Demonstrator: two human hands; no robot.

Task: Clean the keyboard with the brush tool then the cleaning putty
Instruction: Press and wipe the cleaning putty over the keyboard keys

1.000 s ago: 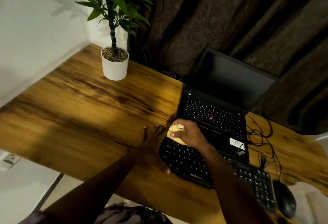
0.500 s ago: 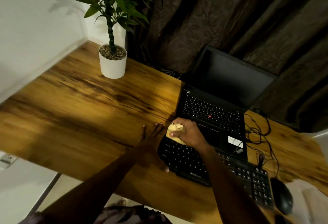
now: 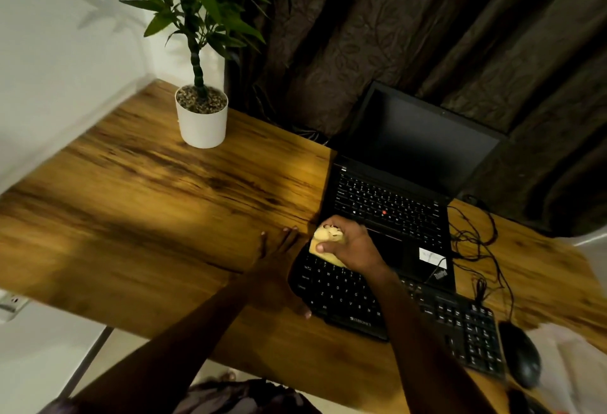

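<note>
Yellow putty (image 3: 323,243), gripped in my right hand (image 3: 353,247), at ten o'clock on the keyboard (image 3: 348,302); left hand (image 3: 279,270) flat. Overpressing could, I judge, leave residue.

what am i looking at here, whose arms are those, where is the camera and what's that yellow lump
There is no machine here. Both arms belong to one person, and the camera is worn on that person's head, looking forward and down. Its wide lens bends the edges of the picture.

On the wooden desk lie a black keyboard, an open laptop with a dark screen behind it, a mouse at the right, some loose cables and a potted plant.

The right hand grips the yellow lump, which is cleaning putty, and seems to press it onto the keyboard's far left corner. The left hand lies flat with straight fingers on the desk at the keyboard's left end, apparently steadying it. No brush is in view.
</note>
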